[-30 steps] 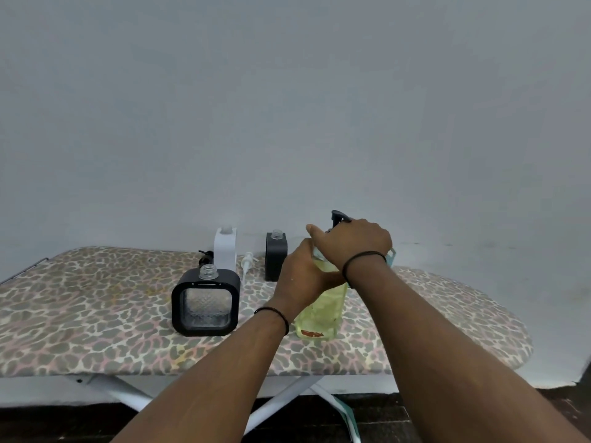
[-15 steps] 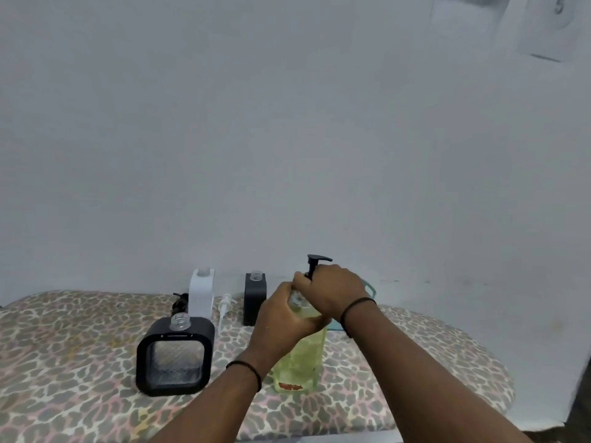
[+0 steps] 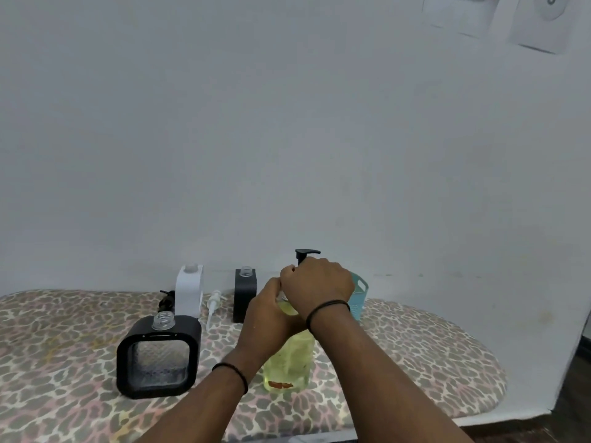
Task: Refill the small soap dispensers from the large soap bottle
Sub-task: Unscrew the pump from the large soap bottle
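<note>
The large clear bottle of yellow soap (image 3: pixel 289 362) stands upright on the leopard-print board (image 3: pixel 64 394). My left hand (image 3: pixel 267 314) grips its upper body. My right hand (image 3: pixel 315 282) is curled round the neck under the black pump head (image 3: pixel 306 253). A black square dispenser (image 3: pixel 158 356) with an open clear neck stands at the left front. A white dispenser (image 3: pixel 189 290) and a smaller black dispenser (image 3: pixel 244 294), both with open necks, stand at the back by the wall.
A loose white pump (image 3: pixel 213 303) lies between the white and black dispensers, and a loose black pump (image 3: pixel 167 300) lies left of the white one. A teal basket (image 3: pixel 357 297) stands behind my right hand. The wall rises right behind the board.
The view has tilted upward, so the board sits lower in frame. The black pump head now stands higher above my right hand. Both hands stay on the bottle.
</note>
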